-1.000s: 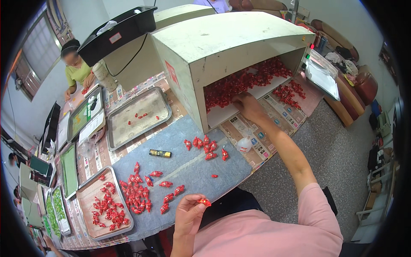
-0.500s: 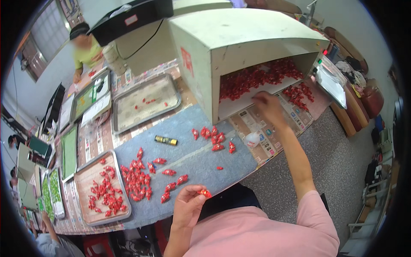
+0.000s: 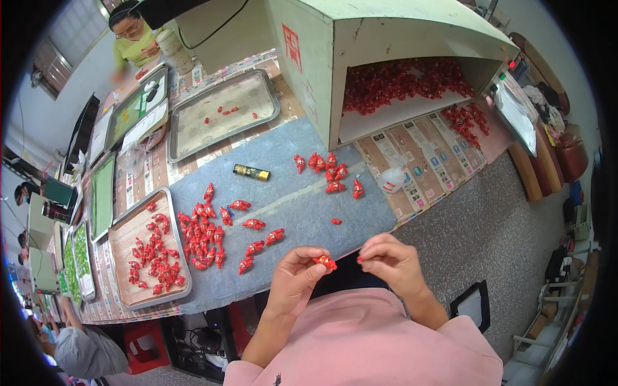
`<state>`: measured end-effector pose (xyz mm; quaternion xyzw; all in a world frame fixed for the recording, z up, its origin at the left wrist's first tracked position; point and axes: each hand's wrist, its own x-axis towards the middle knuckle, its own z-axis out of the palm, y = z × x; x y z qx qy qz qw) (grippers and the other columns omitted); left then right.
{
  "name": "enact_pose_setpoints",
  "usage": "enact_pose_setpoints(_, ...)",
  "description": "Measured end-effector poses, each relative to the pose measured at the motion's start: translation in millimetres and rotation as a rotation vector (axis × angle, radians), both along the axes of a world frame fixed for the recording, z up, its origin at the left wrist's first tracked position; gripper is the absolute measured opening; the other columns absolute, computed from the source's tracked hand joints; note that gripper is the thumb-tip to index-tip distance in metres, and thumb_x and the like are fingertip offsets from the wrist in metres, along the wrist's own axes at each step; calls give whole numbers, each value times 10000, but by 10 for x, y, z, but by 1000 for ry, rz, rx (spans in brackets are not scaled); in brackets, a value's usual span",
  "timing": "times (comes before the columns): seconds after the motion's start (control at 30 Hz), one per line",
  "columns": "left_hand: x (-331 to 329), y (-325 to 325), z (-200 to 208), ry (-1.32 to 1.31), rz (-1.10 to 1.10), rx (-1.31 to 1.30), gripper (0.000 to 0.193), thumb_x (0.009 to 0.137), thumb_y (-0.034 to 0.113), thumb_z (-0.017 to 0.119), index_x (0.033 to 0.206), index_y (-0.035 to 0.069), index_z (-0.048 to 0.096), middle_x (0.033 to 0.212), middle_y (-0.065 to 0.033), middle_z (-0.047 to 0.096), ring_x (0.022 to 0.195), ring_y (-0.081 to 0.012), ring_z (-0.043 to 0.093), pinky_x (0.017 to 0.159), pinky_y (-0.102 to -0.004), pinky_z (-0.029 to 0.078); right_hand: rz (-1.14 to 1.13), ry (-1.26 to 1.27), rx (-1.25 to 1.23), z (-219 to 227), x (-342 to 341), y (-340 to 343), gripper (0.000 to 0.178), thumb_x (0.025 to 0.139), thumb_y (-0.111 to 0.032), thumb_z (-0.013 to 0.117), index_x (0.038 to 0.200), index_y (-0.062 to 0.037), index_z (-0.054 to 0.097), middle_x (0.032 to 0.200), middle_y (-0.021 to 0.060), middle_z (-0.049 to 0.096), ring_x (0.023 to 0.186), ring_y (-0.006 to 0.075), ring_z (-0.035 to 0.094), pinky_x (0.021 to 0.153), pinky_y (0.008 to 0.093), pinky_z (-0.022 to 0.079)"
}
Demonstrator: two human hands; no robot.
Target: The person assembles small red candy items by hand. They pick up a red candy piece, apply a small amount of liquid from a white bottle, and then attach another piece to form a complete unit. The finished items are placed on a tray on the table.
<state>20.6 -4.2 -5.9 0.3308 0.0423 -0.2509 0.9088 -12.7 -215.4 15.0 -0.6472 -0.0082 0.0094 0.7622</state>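
Observation:
Close to my body, at the table's front edge, my left hand [image 3: 297,278] pinches a small red figure [image 3: 326,262] with gold and pale marks between thumb and fingertips. A short gap to the right, my right hand [image 3: 394,265] has its thumb and fingers pressed together on a tiny red piece [image 3: 360,259], mostly covered by the fingertips. Ahead on the blue cloth [image 3: 296,222] lie a loose cluster of red figures [image 3: 331,172] and a lone small red piece [image 3: 336,221]. A bigger pile of red figures [image 3: 203,235] spreads to the left.
A metal tray [image 3: 183,293] of red figures stands at left, another tray [image 3: 273,116] with several red pieces behind. An open-fronted pale box [image 3: 315,83] holds many red pieces. A black-and-gold tube [image 3: 251,172] and a white bottle [image 3: 391,180] lie nearby. A person [image 3: 132,38] sits across.
My right hand has come back from the box's opening toward my left hand, now with a tiny red piece in its fingers. My left hand still holds its figure, slightly higher.

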Motion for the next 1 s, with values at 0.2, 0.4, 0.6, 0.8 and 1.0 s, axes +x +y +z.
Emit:
enact_pose_setpoints(0.2, -48, 21, -12, 4, 10, 5, 244, 804, -59, 682, 1025, 32, 632, 1060, -116, 648, 943, -197, 655, 854, -336, 551, 120, -126, -132, -17, 55, 146, 147, 835, 61, 662, 969, 5, 689, 1058, 85, 587, 963, 142, 597, 833, 255, 506)
enact_pose_setpoints(0.4, -62, -10, -37, 19, -37, 0, 244, 809, -68, 675, 1028, 30, 632, 1062, -116, 647, 963, -198, 646, 881, -341, 534, 76, 21, 136, -44, 18, 199, 186, 816, 89, 670, 984, 9, 661, 1075, 85, 576, 982, 145, 601, 855, 275, 515)
enact_pose_setpoints(0.6, -65, -11, -33, 8, -60, 16, 242, 814, -66, 675, 1033, 29, 633, 1069, -112, 647, 984, -197, 638, 898, -343, 521, 95, -54, 54, -58, 21, 183, 187, 799, 112, 670, 956, 11, 660, 1066, 89, 576, 971, 153, 610, 828, 273, 531)
enact_pose_setpoints(0.8, -55, -23, -27, 12, -77, 26, 235, 811, -63, 680, 1027, 18, 637, 1059, -115, 651, 985, -196, 638, 896, -340, 522, 43, -203, -231, -22, 34, 187, 187, 765, 84, 704, 915, -27, 701, 990, 85, 646, 911, 173, 640, 765, 283, 534)
enact_pose_setpoints(1.0, -62, -51, -21, -83, -79, 91, 221, 819, -72, 677, 1023, 9, 653, 1049, -102, 654, 959, -161, 629, 886, -300, 518, 2, -292, -306, -22, 19, 145, 193, 737, 59, 726, 895, -52, 720, 903, 70, 689, 855, 199, 658, 727, 295, 524)
